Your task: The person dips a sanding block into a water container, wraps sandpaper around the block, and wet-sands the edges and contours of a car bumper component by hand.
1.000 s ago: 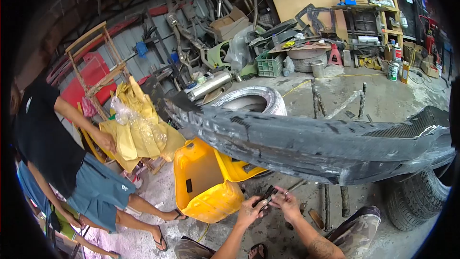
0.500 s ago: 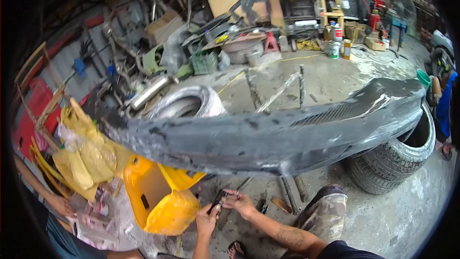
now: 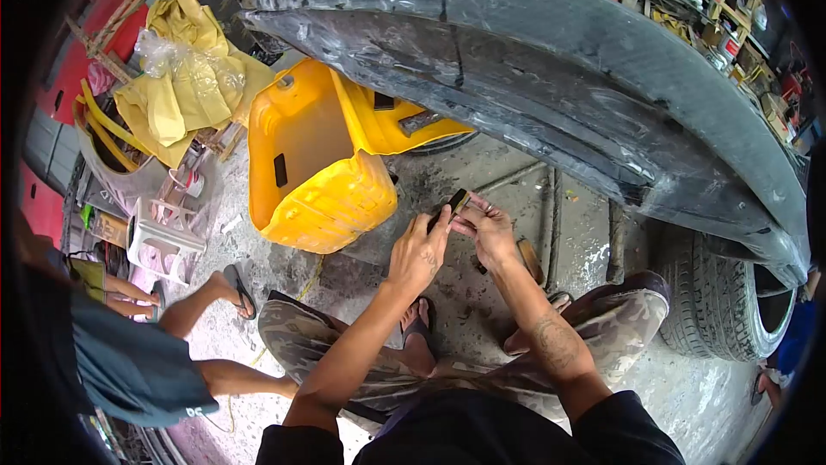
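My left hand (image 3: pixel 422 250) is closed around a small black object (image 3: pixel 456 203) with a yellowish end, too small to identify for certain. Close on its right, my right hand (image 3: pixel 489 233) has its fingers bent and pinched at that end. Both hands are above the floor, between my knees. Ahead of them a large scuffed grey-black car bumper (image 3: pixel 533 61) spans the view at an angle. A yellow plastic container (image 3: pixel 331 207), cut open at the top, stands left of my hands.
Stacked tyres (image 3: pixel 705 301) are under the bumper's right end. Metal bars (image 3: pixel 551 233) lie below it. At left are a white plastic stool (image 3: pixel 163 237), yellow sheeting (image 3: pixel 185 86) and a person in dark shorts (image 3: pixel 129 353). A brown sanding-block-like piece (image 3: pixel 530 260) lies near my foot.
The view has tilted down, so the bumper and container appear higher and more of my legs shows. My hands stay together at the small black object.
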Motion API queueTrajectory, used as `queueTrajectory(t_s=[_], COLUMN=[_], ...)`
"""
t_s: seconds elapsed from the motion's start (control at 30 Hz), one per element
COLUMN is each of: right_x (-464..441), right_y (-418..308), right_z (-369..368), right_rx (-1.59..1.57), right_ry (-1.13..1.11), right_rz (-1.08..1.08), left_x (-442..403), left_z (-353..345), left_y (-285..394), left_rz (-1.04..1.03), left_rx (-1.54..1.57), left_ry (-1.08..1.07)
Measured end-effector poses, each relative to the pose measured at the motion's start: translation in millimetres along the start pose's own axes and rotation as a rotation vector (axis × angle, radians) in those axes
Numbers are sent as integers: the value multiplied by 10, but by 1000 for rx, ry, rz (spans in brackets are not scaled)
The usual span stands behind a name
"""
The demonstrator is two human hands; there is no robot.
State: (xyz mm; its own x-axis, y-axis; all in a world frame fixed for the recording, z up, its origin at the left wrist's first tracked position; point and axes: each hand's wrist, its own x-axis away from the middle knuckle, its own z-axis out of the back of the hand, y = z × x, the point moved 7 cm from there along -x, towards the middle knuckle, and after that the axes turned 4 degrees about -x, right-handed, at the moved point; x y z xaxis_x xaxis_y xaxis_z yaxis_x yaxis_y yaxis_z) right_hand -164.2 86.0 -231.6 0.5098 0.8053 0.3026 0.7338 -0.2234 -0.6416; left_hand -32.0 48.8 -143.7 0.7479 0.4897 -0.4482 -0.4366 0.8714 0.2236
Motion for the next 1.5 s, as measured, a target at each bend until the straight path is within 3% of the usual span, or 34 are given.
queueTrajectory(t_s=[0.23, 0.43, 0.5, 0.7, 0.77, 0.9, 0.93, 0.97, 1.03, 1.1, 1.13, 1.17, 1.2, 1.23, 1.3, 1.33, 1.4, 1.47, 1.5], right_x=[3, 57, 82, -26, 56, 326, 360, 412, 449, 454, 371, 383, 496, 542, 504, 460, 257, 155, 115], right_y=[60, -114, -185, -124, -161, -656, -885, -1080, -1281, -1354, -1407, -1534, -1528, -1546, -1477, -1524, -1514, -1502, -1504], right_z=[62, -126, -145, -23, -170, -672, -687, -728, -695, -728, -688, -808, -959, -964, -1072, -1039, -948, -899, -847], right_rx=[-16, -81, 2, 51, 32, 114, 307, 507, 688, 750, 757, 1103, 1457, 1470, 1824, 1831, 2024, 2138, 2256], right_ry=[10, -1, 23, 38, -23, -114, -119, -127, -70, -31, -7, -60, -126, -107, -40, -40, -161, -90, -11], right_rz=[-44, 16, -10, -35, -62, 10, 236, 456, 638, 706, 688, 959, 1220, 1205, 1050, 1043, 933, 935, 922], left_x=[57, 11, 6, -26, -51, -250, -273, -431, -679, -849, -906, -859, -766, -635, -480, -620, -889, -919, -920], left_z=[-19, -28, -20, 105, 289, 1438, 1665, 1935, 1933, 1513, 1306, 898, 598, 472, 708, 807, 971, 1581, 1758], left_y=[-11, -89, -73, 80, 81, -348, -778, -915, -1469, -2074, -2492, -3056, -3130, -3133, -2612, -2613, -2605, -2188, -2018], left_rz=[-66, -21, -69, -152, -138, -107, -137, -80, 37, 89, 83, 239, 395, 384, 775, 778, 240, -27, -31], left_rx=[-1, -51, -36, -153, -182, -259, -30, -127, -213, -276, -260, -19, 221, 232, 962, 968, -336, -344, -262], left_ry=[1, -125, -30, -74, -107, 90, 205, 176, 55, -244, -269, -481, -692, -711, -306, -310, -834, -279, -193])
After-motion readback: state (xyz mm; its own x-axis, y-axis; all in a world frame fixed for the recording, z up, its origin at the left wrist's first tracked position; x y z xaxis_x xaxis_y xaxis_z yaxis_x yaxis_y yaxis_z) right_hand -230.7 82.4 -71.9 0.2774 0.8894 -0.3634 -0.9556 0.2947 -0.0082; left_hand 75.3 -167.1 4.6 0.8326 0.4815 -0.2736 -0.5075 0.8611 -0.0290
